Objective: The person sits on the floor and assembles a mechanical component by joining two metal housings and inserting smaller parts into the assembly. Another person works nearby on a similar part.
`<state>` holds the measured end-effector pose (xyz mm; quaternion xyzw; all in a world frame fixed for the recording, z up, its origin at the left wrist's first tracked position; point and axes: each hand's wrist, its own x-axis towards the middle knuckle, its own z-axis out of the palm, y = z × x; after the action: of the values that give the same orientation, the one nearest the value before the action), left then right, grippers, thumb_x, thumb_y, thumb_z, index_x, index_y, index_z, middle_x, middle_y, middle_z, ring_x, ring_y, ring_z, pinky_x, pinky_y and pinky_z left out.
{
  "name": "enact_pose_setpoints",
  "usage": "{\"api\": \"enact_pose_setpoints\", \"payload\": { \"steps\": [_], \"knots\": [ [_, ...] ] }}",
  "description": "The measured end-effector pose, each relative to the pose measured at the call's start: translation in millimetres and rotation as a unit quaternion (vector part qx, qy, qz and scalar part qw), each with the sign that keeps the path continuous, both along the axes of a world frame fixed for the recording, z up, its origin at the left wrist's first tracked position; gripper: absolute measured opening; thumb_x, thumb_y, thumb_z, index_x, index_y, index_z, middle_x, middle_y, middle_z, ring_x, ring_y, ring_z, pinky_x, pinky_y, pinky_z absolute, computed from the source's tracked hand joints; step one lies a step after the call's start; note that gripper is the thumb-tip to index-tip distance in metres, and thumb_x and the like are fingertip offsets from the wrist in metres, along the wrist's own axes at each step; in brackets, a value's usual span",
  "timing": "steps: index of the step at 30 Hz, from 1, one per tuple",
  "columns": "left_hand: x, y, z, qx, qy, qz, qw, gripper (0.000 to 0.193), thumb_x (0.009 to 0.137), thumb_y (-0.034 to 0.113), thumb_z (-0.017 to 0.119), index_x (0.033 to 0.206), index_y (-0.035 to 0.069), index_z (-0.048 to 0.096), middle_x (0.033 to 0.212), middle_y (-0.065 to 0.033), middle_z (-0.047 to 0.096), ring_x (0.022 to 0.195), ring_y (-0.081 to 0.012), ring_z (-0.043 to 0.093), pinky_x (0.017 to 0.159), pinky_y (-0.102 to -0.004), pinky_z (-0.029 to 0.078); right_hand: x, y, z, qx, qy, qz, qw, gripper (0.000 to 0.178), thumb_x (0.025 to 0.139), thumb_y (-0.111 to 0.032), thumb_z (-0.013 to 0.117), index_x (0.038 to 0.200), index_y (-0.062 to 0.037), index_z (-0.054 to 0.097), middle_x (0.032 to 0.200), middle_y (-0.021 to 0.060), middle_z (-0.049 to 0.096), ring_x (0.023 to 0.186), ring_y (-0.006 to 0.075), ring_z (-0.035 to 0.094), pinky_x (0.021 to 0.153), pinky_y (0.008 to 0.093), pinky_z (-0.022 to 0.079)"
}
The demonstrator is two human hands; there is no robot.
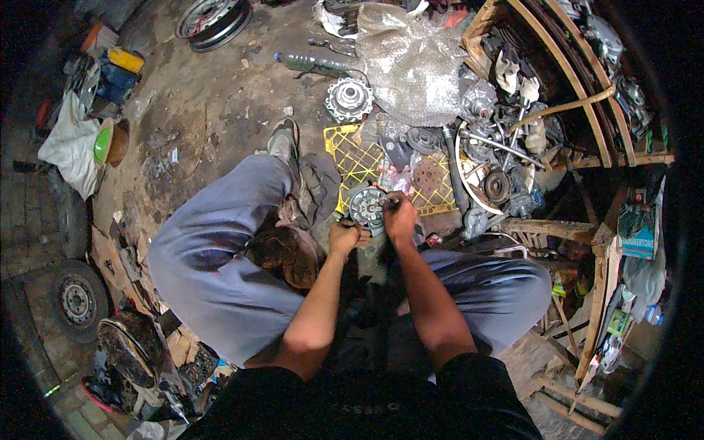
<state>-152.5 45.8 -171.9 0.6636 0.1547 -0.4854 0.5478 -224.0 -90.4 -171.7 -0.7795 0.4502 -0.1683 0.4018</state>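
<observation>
A round grey metal part with a ribbed inner face [364,205] lies in front of me at the near edge of a yellow plastic crate [343,144]. My left hand [347,236] is closed at the part's near left rim, its fingers curled against it. On the part's right side, my right hand [400,218] is closed around something small and dark, too hidden to name. Beyond them, a silver wheel hub [349,100] rests on the floor past the crate. A rusty brown disc [429,176] sits on the crate's right part.
Bubble wrap [411,66] and a plastic bottle [315,63] lie at the far side. To the right, a round tray [467,174] bears several metal parts beside a wooden frame [598,125]. A wheel rim [213,23] stands far left; a tyred wheel [75,299] is at near left.
</observation>
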Motion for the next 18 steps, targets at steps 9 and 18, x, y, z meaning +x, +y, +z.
{"api": "enact_pose_setpoints", "payload": {
  "steps": [9, 18],
  "knots": [
    [-4.3, 1.5, -11.1, 0.009, -0.034, 0.05, 0.998, 0.009, 0.087, 0.001, 0.062, 0.089, -0.008, 0.062, 0.076, -0.0189, 0.068, 0.058, -0.0239, 0.067, 0.05, -0.0351, 0.057, -15.0, 4.3, -5.0, -0.032, 0.018, 0.007, 0.999, 0.029, 0.071, 0.003, 0.065, 0.1, -0.0009, 0.065, 0.089, 0.0211, 0.067, 0.085, 0.0328, 0.066, 0.076, 0.0389, 0.05],
    [-6.5, 1.0, -0.8, -0.001, -0.027, 0.013, 1.0, 0.007, 0.087, -0.002, 0.06, 0.084, -0.008, 0.062, 0.075, -0.0191, 0.068, 0.056, -0.024, 0.066, 0.047, -0.0348, 0.055, -17.0, -1.0, -10.2, -0.037, -0.015, 0.019, 0.999, 0.03, 0.07, 0.007, 0.061, 0.099, -0.0033, 0.066, 0.086, 0.0175, 0.066, 0.08, 0.0312, 0.065, 0.073, 0.0376, 0.05]
  ]
}}
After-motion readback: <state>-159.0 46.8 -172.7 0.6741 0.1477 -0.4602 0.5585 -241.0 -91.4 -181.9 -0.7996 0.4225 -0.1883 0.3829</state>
